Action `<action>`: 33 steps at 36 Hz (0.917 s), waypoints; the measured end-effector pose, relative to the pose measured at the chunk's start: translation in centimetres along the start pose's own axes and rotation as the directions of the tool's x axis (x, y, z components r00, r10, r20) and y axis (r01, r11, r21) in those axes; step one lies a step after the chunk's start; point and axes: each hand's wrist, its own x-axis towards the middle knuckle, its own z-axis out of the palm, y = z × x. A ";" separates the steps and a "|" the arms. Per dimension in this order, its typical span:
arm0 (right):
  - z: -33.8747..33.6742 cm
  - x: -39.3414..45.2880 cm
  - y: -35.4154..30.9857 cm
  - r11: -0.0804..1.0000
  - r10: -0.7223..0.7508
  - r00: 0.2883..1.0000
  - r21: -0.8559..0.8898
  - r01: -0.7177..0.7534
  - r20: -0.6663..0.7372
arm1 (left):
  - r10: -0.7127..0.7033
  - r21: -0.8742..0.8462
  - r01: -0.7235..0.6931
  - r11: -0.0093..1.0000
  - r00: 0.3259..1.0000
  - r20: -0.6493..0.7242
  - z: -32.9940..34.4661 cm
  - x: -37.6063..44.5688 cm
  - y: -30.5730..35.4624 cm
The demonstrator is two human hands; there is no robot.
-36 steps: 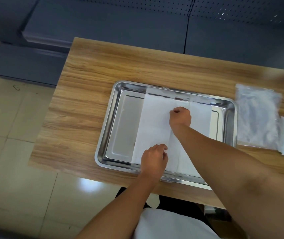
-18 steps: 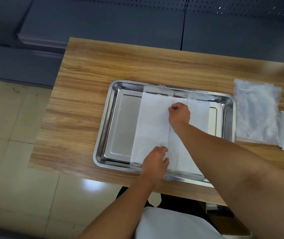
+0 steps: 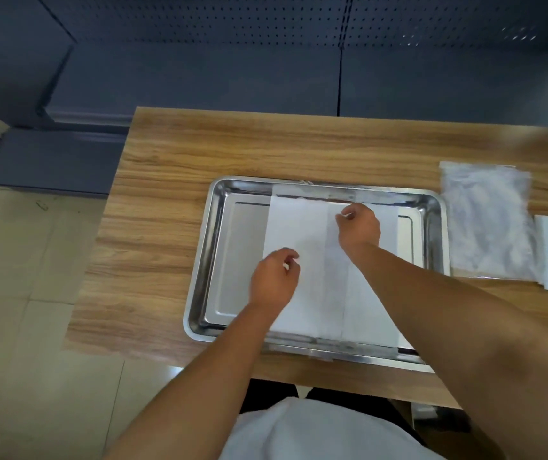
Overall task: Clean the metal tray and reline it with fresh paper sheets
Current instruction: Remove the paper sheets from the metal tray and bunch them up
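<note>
Left hand [image 3: 274, 282], right hand [image 3: 359, 227] curled

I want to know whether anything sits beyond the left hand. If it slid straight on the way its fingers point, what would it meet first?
The left hand points up and right across the paper. Going on, it would probably meet the right hand first, before the tray wall, though height is hard to judge.

metal tray [image 3: 229, 260], paper sheets [image 3: 302, 234], two hands
</note>
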 end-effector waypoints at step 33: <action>9.9 -21.1 2.0 0.718 -0.061 0.928 -0.630 0.296 0.366 | -0.249 0.158 0.217 0.963 0.942 0.224 -5.7 16.3 0.5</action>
